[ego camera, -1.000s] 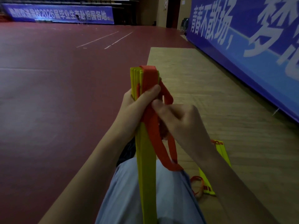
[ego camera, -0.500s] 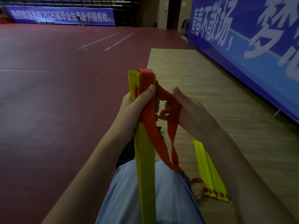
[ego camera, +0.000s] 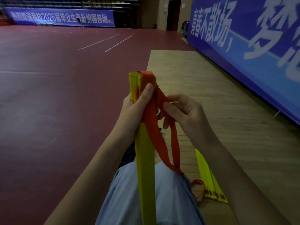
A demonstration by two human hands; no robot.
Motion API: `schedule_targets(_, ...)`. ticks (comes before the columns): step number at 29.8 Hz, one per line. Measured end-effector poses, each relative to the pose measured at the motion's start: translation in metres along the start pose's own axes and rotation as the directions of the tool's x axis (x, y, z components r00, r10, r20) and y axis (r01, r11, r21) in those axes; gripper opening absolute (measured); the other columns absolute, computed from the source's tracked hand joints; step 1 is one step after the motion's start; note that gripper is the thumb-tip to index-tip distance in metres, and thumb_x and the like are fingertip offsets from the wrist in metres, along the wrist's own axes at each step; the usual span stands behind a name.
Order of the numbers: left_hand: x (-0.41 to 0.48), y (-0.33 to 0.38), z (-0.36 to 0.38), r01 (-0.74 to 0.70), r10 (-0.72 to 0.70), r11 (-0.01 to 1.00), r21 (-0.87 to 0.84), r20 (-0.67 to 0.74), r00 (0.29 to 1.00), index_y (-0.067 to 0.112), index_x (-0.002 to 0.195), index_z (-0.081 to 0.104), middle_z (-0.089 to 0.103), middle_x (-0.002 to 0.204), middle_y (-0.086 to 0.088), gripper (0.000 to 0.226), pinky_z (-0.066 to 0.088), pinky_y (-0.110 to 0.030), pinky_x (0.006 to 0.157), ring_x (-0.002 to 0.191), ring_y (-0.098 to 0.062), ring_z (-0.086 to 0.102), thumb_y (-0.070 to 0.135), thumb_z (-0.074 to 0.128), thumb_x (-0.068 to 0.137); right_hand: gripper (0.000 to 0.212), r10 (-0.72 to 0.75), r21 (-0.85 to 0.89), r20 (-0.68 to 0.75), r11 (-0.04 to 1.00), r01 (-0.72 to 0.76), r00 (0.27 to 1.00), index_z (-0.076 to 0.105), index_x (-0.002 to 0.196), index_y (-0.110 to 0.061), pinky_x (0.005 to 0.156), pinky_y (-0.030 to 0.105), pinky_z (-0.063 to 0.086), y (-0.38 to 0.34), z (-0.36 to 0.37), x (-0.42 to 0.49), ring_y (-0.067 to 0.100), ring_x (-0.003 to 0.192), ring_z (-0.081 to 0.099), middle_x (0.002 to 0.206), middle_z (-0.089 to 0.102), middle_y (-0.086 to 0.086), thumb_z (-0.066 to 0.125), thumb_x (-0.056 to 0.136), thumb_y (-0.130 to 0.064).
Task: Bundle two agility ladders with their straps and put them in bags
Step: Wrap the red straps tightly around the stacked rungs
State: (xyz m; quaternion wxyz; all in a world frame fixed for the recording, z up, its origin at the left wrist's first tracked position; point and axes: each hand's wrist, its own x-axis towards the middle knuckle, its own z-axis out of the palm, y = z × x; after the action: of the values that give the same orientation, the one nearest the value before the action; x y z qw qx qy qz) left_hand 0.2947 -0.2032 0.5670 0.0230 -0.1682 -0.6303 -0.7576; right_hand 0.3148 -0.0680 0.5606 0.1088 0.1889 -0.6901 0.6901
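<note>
Left hand (ego camera: 136, 109) is wrapped around the upper part of the first agility ladder (ego camera: 145, 159). That ladder is folded into a stack of yellow rungs. The thumb lies flat over the orange strap (ego camera: 150, 117) and pins it against the front rung. Right hand (ego camera: 186, 114) sits just to the right of the stack and pinches a twisted bit of the same strap between the thumb tip and curled fingers.

The stack stands close to upright, tilted a little away from the camera. Its lower end runs down over the light blue trouser leg (ego camera: 170, 197) and out of the bottom of the shot. The strap goes up over the top end of the rungs. From the hands, two runs of it hang down and meet in a loop right at the knee. It might be wound around the back of the stack too, but that side is hidden, so I honestly can't tell.

The second agility ladder (ego camera: 209, 181) lies flat on the wooden floor (ego camera: 211, 95) to the right of the leg. It's also a stack of yellow rungs, with its far end hidden behind the right forearm. Its own loose strap (ego camera: 198, 184) curls up right beside the near end, between the ladder and the leg.

To the left is dark red court floor (ego camera: 65, 95). A big blue banner (ego camera: 243, 46) with white lettering runs along the right wall.
</note>
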Motion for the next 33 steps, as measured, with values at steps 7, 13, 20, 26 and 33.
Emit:
schedule_targets(7, -0.001, 0.001, 0.003, 0.003, -0.002, 1.000, -0.030, 0.018, 1.000, 0.017, 0.083, 0.055, 0.058, 0.064, 0.007, 0.026, 0.053, -0.019, 0.057, 0.059, -0.003, 0.061, 0.036, 0.059, 0.065, 0.005, 0.050, -0.013, -0.001, 0.999, -0.050, 0.999, 0.068, 0.080, -0.018, 0.062, 0.012, 0.049, -0.005, 0.004, -0.006, 0.001, 0.069, 0.067, 0.069, 0.071, -0.010, 0.063, 0.079, -0.017)
schedule_targets(13, 0.001, 0.001, 0.001, 0.021, -0.022, 1.000, 0.011, 0.040, 0.999, 0.011, 0.092, 0.057, 0.060, 0.081, -0.004, 0.034, 0.054, -0.024, 0.069, 0.073, -0.013, 0.062, 0.037, 0.067, 0.073, 0.006, -0.004, -0.059, 0.018, 0.998, 0.005, 1.000, 0.068, 0.082, -0.025, 0.064, 0.017, 0.054, -0.014, 0.016, -0.013, 0.005, 0.073, 0.069, 0.072, 0.072, -0.010, 0.067, 0.076, -0.024)
schedule_targets(20, -0.002, 0.007, -0.002, 0.013, -0.013, 1.000, 0.016, 0.002, 1.000, 0.007, 0.083, 0.055, 0.055, 0.059, 0.005, 0.030, 0.049, -0.019, 0.056, 0.056, -0.007, 0.056, 0.033, 0.062, 0.070, 0.021, -0.015, -0.167, 0.006, 0.986, 0.016, 1.000, 0.059, 0.074, -0.027, 0.053, 0.012, 0.046, -0.008, 0.034, -0.016, -0.001, 0.057, 0.061, 0.056, 0.062, -0.015, 0.057, 0.089, -0.012)
schedule_targets(26, -0.005, 0.019, -0.007, -0.086, 0.097, 0.988, 0.128, -0.079, 0.992, 0.011, 0.099, 0.059, 0.062, 0.081, -0.002, 0.019, 0.051, -0.017, 0.061, 0.071, -0.007, 0.062, 0.014, 0.065, 0.082, 0.023, -0.021, -0.206, 0.011, 0.978, 0.023, 1.000, 0.056, 0.072, -0.025, 0.040, 0.016, 0.039, -0.010, 0.041, -0.022, 0.004, 0.040, 0.050, 0.044, 0.053, -0.011, 0.053, 0.092, -0.016)
schedule_targets(33, -0.009, 0.019, 0.003, -0.176, 0.209, 0.967, 0.187, -0.175, 0.962, 0.016, 0.075, 0.057, 0.061, 0.059, 0.006, 0.015, 0.050, -0.020, 0.053, 0.053, -0.006, 0.060, 0.010, 0.071, 0.078, 0.021, 0.014, -0.207, 0.061, 0.978, -0.001, 0.998, 0.060, 0.069, -0.019, 0.044, 0.016, 0.042, -0.011, 0.045, -0.025, 0.004, 0.044, 0.055, 0.050, 0.057, -0.006, 0.057, 0.089, -0.012)
